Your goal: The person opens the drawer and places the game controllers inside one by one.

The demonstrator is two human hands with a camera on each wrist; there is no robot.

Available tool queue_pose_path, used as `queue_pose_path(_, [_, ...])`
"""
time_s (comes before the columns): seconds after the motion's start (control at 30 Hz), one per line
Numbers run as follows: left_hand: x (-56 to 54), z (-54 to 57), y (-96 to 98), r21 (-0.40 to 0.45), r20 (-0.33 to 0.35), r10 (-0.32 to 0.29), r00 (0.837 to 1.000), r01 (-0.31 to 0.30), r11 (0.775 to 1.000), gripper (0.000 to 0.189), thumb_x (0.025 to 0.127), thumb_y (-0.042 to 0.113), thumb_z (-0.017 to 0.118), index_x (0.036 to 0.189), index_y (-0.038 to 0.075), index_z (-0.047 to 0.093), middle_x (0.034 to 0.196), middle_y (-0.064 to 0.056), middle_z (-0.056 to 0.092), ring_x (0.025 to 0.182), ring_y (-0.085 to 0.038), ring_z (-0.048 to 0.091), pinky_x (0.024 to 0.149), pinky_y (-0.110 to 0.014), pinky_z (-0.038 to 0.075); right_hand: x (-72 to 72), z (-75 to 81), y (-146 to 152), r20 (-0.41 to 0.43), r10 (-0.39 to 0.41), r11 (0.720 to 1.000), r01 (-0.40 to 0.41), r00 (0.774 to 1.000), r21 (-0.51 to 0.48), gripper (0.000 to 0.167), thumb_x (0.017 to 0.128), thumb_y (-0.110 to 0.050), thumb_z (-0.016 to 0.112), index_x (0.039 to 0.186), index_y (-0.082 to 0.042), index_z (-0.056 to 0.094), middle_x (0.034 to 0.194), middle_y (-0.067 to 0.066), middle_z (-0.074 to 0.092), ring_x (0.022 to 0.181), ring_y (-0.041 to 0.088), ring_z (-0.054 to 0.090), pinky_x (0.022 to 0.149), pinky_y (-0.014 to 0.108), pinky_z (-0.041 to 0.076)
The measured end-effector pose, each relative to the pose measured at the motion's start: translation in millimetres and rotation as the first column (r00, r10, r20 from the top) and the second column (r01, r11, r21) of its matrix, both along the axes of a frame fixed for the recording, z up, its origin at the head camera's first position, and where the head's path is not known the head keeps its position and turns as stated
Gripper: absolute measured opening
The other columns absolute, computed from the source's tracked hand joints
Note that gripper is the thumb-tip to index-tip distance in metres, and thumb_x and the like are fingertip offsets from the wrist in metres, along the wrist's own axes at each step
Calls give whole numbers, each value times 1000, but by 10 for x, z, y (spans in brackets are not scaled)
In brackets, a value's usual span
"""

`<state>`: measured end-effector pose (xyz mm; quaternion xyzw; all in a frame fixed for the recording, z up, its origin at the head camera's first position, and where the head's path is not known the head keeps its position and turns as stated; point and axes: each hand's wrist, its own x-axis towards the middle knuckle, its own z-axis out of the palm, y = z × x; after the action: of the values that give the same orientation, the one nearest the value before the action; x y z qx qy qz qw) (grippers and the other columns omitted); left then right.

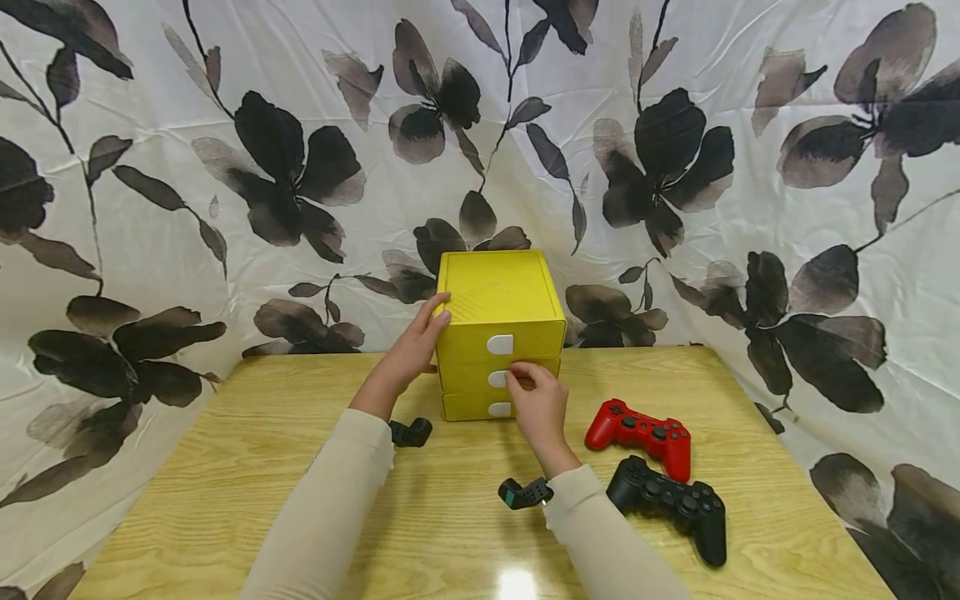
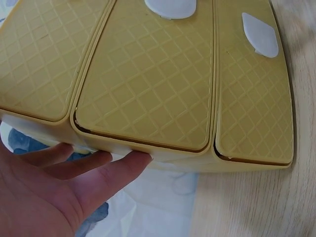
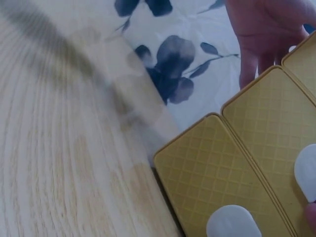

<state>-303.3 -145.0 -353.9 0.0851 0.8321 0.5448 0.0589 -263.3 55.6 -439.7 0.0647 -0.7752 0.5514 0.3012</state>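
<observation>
A yellow three-drawer box (image 1: 498,287) stands on the table, each drawer front bearing a white pull tab. My left hand (image 1: 411,354) lies along the box's left side, its fingertips at the upper edge. From close up, its outstretched fingers (image 2: 118,173) press the side wall. My right hand (image 1: 542,408) pinches the middle drawer's white tab (image 1: 497,379) between thumb and forefinger. Only a fingertip (image 3: 310,215) of it shows in the right wrist view, at the edge of that tab. The drawer fronts (image 2: 148,79) sit about level with the box frame.
Right of the box lie a red game controller (image 1: 641,437) and, nearer, a black one (image 1: 671,504) beside my right sleeve. Behind the wooden table (image 1: 292,400) hangs a white cloth (image 1: 525,183) with dark flowers. Each wrist wears a small black camera (image 1: 525,493).
</observation>
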Motion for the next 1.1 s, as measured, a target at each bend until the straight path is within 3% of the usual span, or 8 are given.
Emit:
queue_pose_path(0.37, [0, 12, -7, 1, -18, -9, 1000, 10, 1000, 57, 98, 64, 31, 150, 46, 16, 164, -5, 10, 142, -46, 28, 91, -71, 43, -29, -26, -8, 29, 32, 998, -30, 999, -50, 7, 83, -9, 76, 90, -9, 77, 91, 6, 74, 80, 21, 72, 70, 30, 59])
queue_pose_path(1.03, [18, 31, -3, 2, 2, -8, 1000, 8, 1000, 58, 97, 64, 32, 150, 46, 17, 164, -5, 10, 143, -45, 28, 91, -71, 44, 18, -24, 30, 108, 31, 999, -29, 994, -21, 9, 86, -15, 74, 94, -13, 79, 94, 4, 75, 84, 19, 70, 70, 31, 58])
queue_pose_path(1.1, [91, 119, 13, 0, 21, -14, 1000, 14, 1000, 57, 100, 60, 31, 151, 43, 15, 163, -7, 10, 143, -46, 27, 92, -70, 43, 30, -25, 32, 102, 30, 999, -28, 994, -16, 9, 85, -15, 75, 94, -13, 79, 94, 4, 75, 83, 19, 70, 69, 29, 57])
